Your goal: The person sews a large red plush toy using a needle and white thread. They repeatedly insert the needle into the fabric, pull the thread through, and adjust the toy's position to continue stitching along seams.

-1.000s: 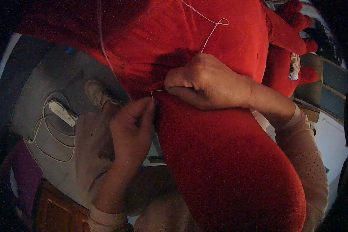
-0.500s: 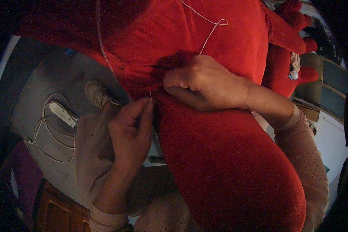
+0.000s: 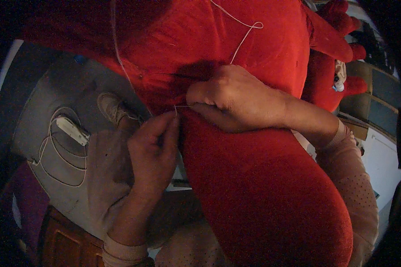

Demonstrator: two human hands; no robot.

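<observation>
A large stuffed red plush piece (image 3: 263, 178), its limb-like end toward me, lies across my lap. My left hand (image 3: 153, 147) is closed in a pinch on the end of a thin white thread (image 3: 175, 110) at the plush's left edge. My right hand (image 3: 240, 100) rests on the plush with curled fingers, closed on the same thin strand, which bridges the small gap between the hands. Whether a needle is in those fingers is hidden. From the right hand a white cord (image 3: 241, 44) climbs to a small loop. Another pale cord (image 3: 116, 44) hangs along the left side.
A white power strip (image 3: 72, 131) with a coiled cable lies on the grey floor (image 3: 53, 93) at left. Near it are a shoe (image 3: 111, 108) and a brown wooden cabinet (image 3: 67, 238). More red stuffed pieces (image 3: 334, 40) are piled at the far right.
My left hand has shifted slightly right and up, toward my right hand. The right hand has moved very slightly left. Both keep their closed grip.
</observation>
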